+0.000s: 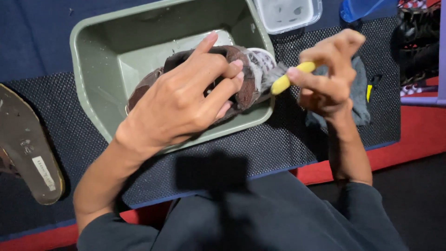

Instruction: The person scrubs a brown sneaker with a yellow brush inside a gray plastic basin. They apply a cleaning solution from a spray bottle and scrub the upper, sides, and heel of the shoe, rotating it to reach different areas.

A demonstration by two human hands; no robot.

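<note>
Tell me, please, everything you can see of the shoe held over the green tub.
The shoe is brown with a pale, whitish toe that looks wet or soapy. It lies tilted on its side, over the green tub, toe toward the right. The left hand grips it around the opening, fingers inside. The right hand holds a yellow-handled brush against the toe.

shoe (241,74): middle part is hidden under the left hand (186,100)
brush (290,76): handle mostly covered by the right hand (327,74); bristles blurred
sandal (25,144): at 9 o'clock, cut by the edge
clear container (288,14): at 12 o'clock, top cut off
</note>
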